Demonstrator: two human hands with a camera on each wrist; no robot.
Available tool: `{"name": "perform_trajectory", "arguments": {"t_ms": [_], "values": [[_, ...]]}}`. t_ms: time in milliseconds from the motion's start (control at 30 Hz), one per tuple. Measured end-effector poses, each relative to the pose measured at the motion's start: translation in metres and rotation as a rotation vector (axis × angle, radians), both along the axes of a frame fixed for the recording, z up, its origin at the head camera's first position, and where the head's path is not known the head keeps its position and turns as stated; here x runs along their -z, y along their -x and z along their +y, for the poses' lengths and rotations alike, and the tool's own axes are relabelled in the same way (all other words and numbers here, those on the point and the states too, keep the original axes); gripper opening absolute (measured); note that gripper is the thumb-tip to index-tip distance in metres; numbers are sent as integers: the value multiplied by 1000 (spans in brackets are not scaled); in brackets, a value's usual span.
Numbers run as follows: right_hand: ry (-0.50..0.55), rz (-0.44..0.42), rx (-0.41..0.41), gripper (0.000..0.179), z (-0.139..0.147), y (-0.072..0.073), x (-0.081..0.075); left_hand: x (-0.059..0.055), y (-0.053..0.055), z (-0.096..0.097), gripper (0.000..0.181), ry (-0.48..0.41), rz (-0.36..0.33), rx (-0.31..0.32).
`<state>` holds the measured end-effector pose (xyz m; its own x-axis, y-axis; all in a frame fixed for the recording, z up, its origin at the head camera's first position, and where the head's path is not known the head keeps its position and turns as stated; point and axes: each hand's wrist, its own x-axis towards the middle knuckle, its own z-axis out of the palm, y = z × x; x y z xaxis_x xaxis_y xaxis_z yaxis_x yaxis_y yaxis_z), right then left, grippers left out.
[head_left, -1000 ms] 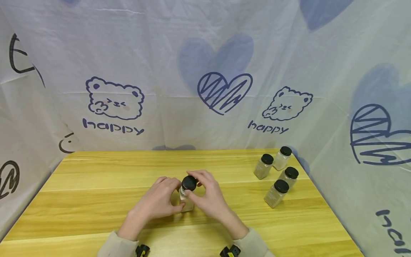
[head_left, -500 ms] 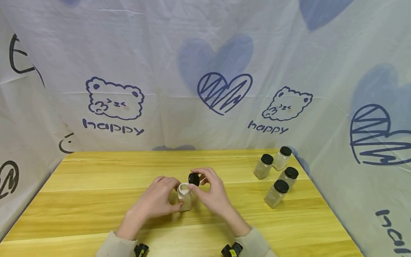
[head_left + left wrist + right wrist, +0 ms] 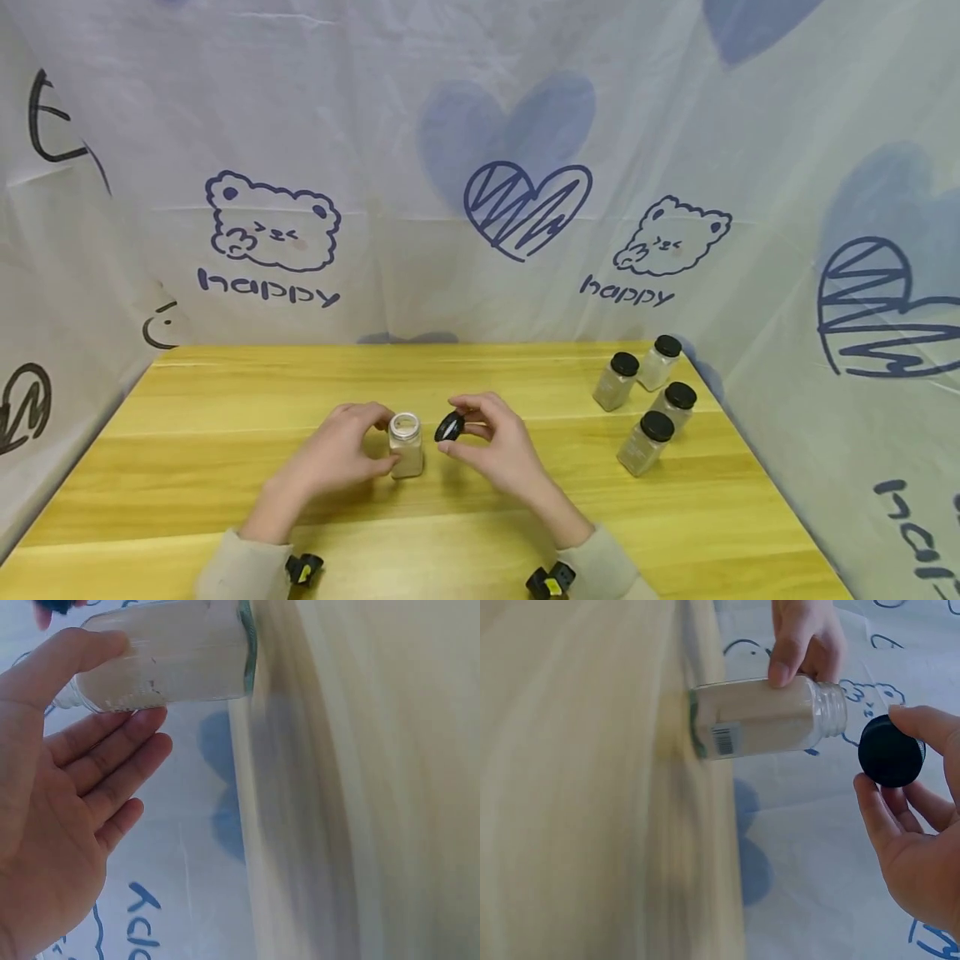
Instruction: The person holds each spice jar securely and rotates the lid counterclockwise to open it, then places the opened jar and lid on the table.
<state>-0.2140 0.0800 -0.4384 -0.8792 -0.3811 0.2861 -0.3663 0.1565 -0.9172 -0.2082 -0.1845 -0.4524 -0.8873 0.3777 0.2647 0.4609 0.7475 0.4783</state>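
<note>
My left hand [image 3: 335, 450] holds an uncapped clear glass jar [image 3: 407, 457] by its side, thumb on the near face and fingers behind. The jar stands upright, and a barcode label [image 3: 724, 739] shows on its lower side in the right wrist view. Pale contents fill much of it, and its threaded neck [image 3: 831, 710] is bare. Just right of the jar, my right hand [image 3: 500, 442] pinches a black screw lid [image 3: 449, 427] between thumb and fingers. The lid is tilted on its edge, apart from the jar mouth. In the left wrist view the jar [image 3: 169, 656] lies between thumb and fingertips.
Several capped jars with black lids stand at the right of the wooden table [image 3: 247, 400]: a back jar [image 3: 658, 367], a left jar [image 3: 615, 385] and a front jar [image 3: 642, 447] among them. A printed cloth [image 3: 405, 275] hangs behind the table's far edge.
The black lid has come off the jar in my right hand and turned onto its edge. My left hand has moved left with the jar, widening the gap between them.
</note>
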Motion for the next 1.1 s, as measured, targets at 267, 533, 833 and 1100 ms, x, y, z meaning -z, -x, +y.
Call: {"name": "perform_trajectory", "arguments": {"t_ms": [267,533,833,1100], "values": [[-104,-153,-205,46,-9,-8,11,3,0,-31,40,-50,25,24],[-132,-294,-411,46,-43,-14,22,-2,-3,-59,42,-70,-14,24],[-209,-314,-511,44,-84,-14,35,-9,1,-85,45,-74,-103,-6],[-402,-123,-542,43,-115,-6,45,-9,5,-103,46,-87,-140,-33]]}}
